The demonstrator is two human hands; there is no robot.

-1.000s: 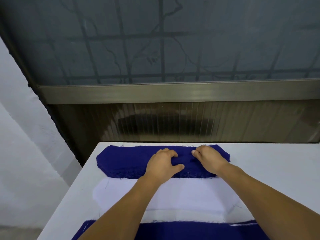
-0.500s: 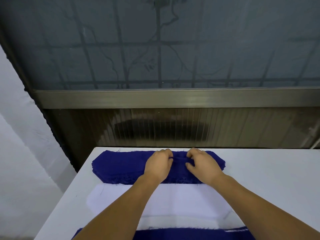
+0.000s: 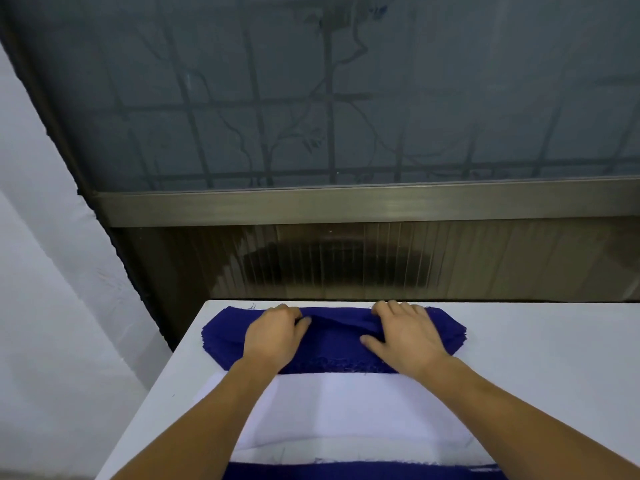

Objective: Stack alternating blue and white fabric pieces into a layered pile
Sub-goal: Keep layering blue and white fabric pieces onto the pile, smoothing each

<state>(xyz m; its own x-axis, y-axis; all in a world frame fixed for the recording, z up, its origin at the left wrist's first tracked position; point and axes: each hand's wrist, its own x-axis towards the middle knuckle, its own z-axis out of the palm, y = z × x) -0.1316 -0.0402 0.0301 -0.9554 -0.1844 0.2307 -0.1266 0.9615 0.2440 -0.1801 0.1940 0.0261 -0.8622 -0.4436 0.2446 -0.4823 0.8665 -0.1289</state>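
— Three fabric stacks lie on the white worktop (image 3: 554, 375), back to front. What stands behind them?

— Biggest of all, a frosted window (image 3: 346, 91) with bars and branches showing dimly through it, a metal sill (image 3: 346, 206) below that, then a ribbed dark panel (image 3: 346, 265) down to the worktop's far edge.

— And the stacks?

— Farthest, the blue fabric pile (image 3: 332, 344), its near edge frayed. Just in front, touching it, the white fabric pile (image 3: 346, 407). Nearest, at the bottom edge, a blue fabric piece (image 3: 363, 472), only partly seen.

— The hands?

— Both on the far blue pile. The left hand (image 3: 273, 337) has its fingers curled, its grip pinching a fold of the top blue layer. The right hand (image 3: 405, 336) bunches the same raised fold under bent fingertips, thumb spread flat.
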